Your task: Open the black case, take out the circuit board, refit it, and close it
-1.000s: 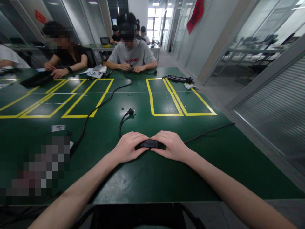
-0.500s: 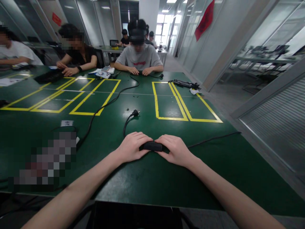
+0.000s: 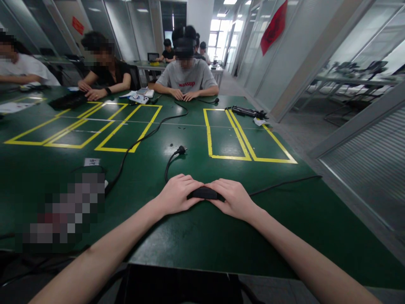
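A black power adapter (image 3: 205,193) lies low over the green table, between my two hands. My left hand (image 3: 180,193) is closed around its left end, fingers over the top and thumb on the near side. Its right end is gripped the same way by my right hand (image 3: 233,196), and the fingertips of both hands nearly meet. Beyond my left hand, a short black cord rises to a plug (image 3: 181,150) resting on the table. A thin black cable (image 3: 284,183) runs out to the right from behind my right hand.
A pixelated power strip (image 3: 74,207) is at the left, its long cord (image 3: 126,154) curving away. Yellow tape rectangles (image 3: 229,158) mark the green table (image 3: 221,249). A folded black tripod (image 3: 248,112) lies far right. A person (image 3: 186,78) sits opposite; others sit left.
Both hands keep their grip on the power adapter, with fingertips slightly closer together. The whole view has shifted a little; the things on the table stay in place.
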Tool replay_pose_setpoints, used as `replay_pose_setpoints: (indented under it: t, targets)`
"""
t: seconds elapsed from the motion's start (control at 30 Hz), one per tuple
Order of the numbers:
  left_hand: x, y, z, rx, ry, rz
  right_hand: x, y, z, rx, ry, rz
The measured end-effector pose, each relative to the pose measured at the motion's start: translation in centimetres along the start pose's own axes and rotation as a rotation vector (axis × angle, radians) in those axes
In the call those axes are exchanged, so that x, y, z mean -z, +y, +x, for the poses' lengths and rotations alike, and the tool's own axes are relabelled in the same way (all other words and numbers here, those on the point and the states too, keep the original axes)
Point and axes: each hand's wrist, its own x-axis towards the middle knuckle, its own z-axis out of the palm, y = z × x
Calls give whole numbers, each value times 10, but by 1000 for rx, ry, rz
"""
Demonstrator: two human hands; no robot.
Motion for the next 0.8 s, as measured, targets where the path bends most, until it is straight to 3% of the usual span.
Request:
replay_pose_setpoints:
  t: [0.33,0.43,0.63,0.7,0.8]
  targets:
    - [0,0,0,-9,27,32,-1,-1,-4,26,101,-13]
    - [-1,-1,1,-52,7,56,3,-4,-2,-110,31,174]
    - [-1,0,1,-149,-39,117,15,-5,4,-544,-313,975]
    - [-1,0,1,-159,-42,120,15,-5,6,-594,-351,1048]
    - [-1,-1,2,-150,-13,98,13,-10,9,-570,-199,880]
